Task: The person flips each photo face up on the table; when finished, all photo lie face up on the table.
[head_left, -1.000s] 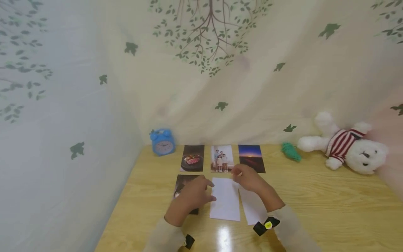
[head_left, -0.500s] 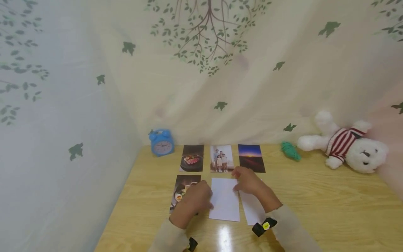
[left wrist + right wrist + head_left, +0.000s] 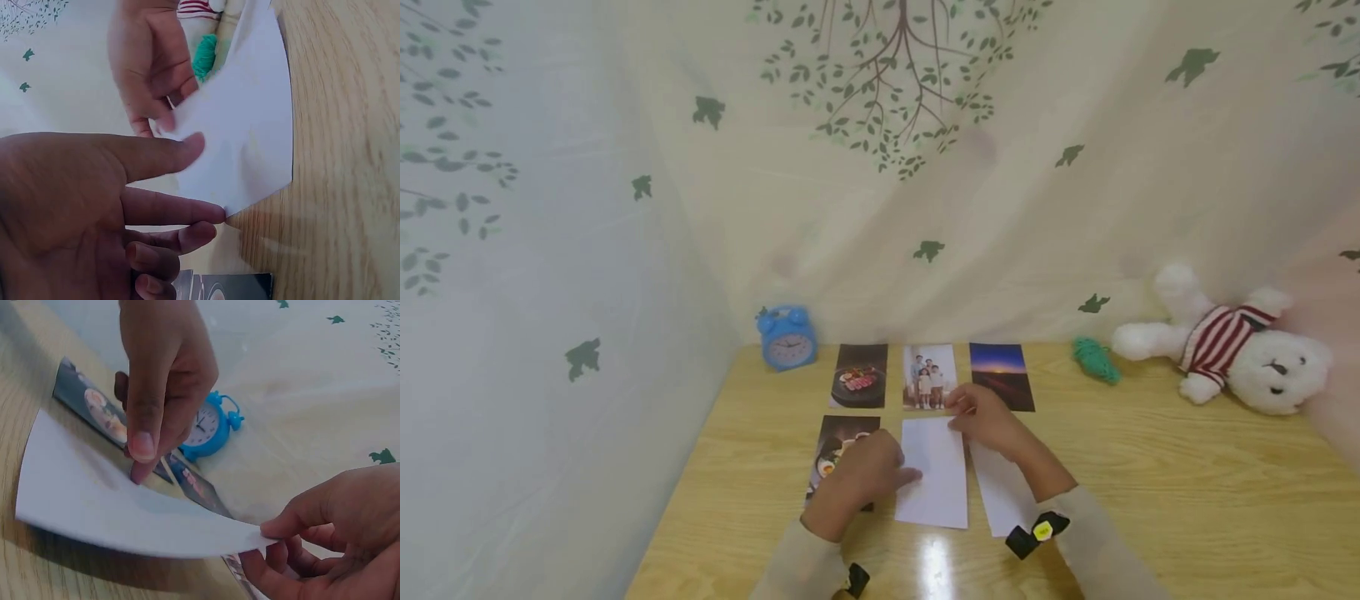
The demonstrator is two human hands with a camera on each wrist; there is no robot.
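Observation:
In the head view, a white sheet, apparently a photo lying face down (image 3: pixel 932 479), is between both hands. My right hand (image 3: pixel 988 421) pinches its far right corner between thumb and fingers; the right wrist view shows the sheet (image 3: pixel 125 506) bowed and lifted off the table. My left hand (image 3: pixel 861 475) is at its left edge. There, in the left wrist view, the left thumb (image 3: pixel 190 152) extends over the sheet and the index fingertip touches its edge, with a gap between them. Beneath the left hand lies a food photo (image 3: pixel 826 458), partly hidden.
Behind are a steak photo (image 3: pixel 859 379), a family photo (image 3: pixel 928 367) and a sunset photo (image 3: pixel 1000 367). Another white sheet (image 3: pixel 1000 492) lies under the right forearm. A blue alarm clock (image 3: pixel 787 342), green yarn (image 3: pixel 1096 360) and a white teddy bear (image 3: pixel 1217 350) sit along the back.
My right hand has gone from beside the sheet to pinching its far corner, and the sheet has tilted up. My left hand has shifted slightly right, its thumb now over the sheet.

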